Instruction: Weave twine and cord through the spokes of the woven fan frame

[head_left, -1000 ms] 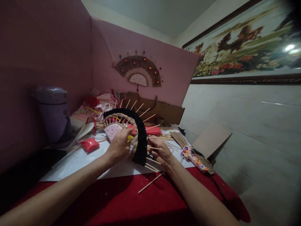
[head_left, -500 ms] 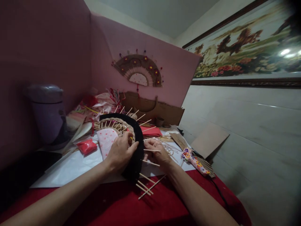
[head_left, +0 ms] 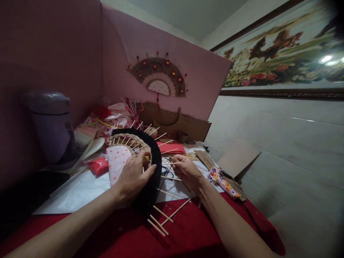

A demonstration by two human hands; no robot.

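A half-made fan (head_left: 150, 168) lies on the white sheet (head_left: 77, 191). It has a black arc, a woven wicker band, a pink dotted centre (head_left: 116, 163) and thin wooden sticks sticking out around it. My left hand (head_left: 133, 177) presses on the wicker band and black arc, fingers curled over them. My right hand (head_left: 186, 172) pinches one of the sticks (head_left: 172, 163) on the fan's right side.
A red cloth (head_left: 188, 233) covers the table. A flowered glue gun (head_left: 223, 182) lies right of my right hand. A purple jar (head_left: 52, 125) stands at left, with craft scraps and cardboard (head_left: 174, 123) behind. A finished fan (head_left: 158, 77) hangs on the pink board.
The fan has tilted down from nearly upright to lying flatter on the sheet and turned a little. My left hand moved from its centre onto the band; my right hand shifted to a higher stick.
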